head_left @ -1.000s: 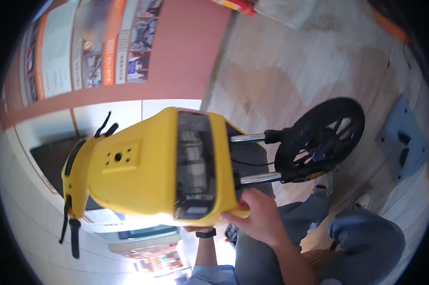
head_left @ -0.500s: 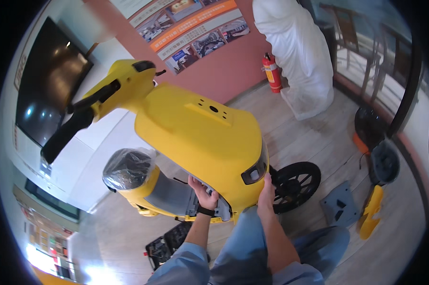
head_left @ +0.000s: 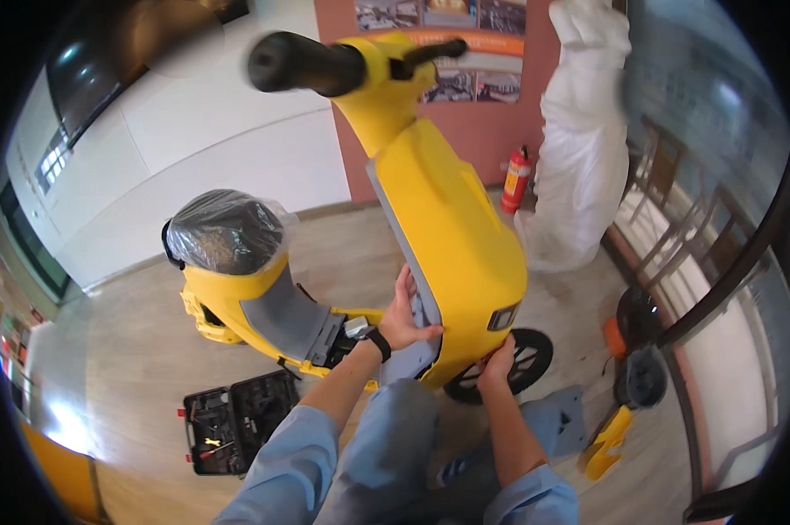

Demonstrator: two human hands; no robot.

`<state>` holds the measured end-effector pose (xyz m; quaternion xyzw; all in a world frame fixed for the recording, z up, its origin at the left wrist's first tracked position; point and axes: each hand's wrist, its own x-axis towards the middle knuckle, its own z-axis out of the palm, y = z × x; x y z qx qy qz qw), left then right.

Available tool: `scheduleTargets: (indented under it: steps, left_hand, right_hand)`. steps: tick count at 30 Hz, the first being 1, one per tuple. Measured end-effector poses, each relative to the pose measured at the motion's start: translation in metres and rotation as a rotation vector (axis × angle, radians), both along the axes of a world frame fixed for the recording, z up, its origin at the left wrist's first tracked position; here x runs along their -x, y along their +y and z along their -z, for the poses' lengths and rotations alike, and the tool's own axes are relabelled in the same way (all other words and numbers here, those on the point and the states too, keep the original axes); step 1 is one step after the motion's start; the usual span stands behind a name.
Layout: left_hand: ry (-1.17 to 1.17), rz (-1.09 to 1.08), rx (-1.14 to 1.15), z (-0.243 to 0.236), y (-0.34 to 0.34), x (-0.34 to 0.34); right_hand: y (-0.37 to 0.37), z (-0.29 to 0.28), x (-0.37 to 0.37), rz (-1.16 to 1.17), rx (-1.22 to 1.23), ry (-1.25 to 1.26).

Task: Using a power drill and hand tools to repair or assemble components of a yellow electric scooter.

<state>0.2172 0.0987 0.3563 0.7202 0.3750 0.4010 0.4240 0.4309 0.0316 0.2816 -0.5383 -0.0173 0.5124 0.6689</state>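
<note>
A yellow electric scooter [head_left: 452,227] stands before me, its handlebar at the top and a clear plastic wrap over its seat [head_left: 229,232]. My left hand [head_left: 404,317] grips the grey-lined inner edge of the yellow front panel [head_left: 478,276], fingers up along the grey side and thumb over the rim. Under the headlight [head_left: 503,318], my right hand [head_left: 497,361] curls round the panel's lower edge beside the black front wheel [head_left: 528,354]; its fingertips are partly hidden. Between seat and front panel, the footboard area [head_left: 334,341] lies uncovered, with parts showing inside.
An open black tool case [head_left: 237,420] lies on the floor at left. To the right are a grey panel [head_left: 557,420], a yellow part [head_left: 607,444] and a dark bin-like container [head_left: 642,378]. A red fire extinguisher [head_left: 516,179] stands by a white-wrapped figure [head_left: 579,149].
My view has shifted, so the scooter appears turned and its handlebar nearer. Both hands stay on the front panel; the right one now sits lower, below the headlight.
</note>
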Motion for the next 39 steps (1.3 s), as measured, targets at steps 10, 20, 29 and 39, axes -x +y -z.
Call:
scheduleTargets:
  steps: [10,20,29,39]
  left_hand:
    - [0.073,0.018,-0.298,0.023,-0.013,-0.004]
    - [0.157,-0.171,-0.202,-0.001,-0.025,-0.014]
    - [0.176,-0.157,-0.081,-0.007,-0.031,-0.018]
    - [0.165,-0.121,-0.185,-0.007,-0.026,-0.006]
  right_hand:
    - [0.017,0.04,-0.011,0.181,-0.167,-0.057]
    - [0.022,-0.018,-0.007,-0.035,-0.567,0.341]
    - [0.018,-0.025,-0.018,-0.094,-0.479,0.172]
    - [0.024,-0.024,-0.017,-0.072,-0.475,0.187]
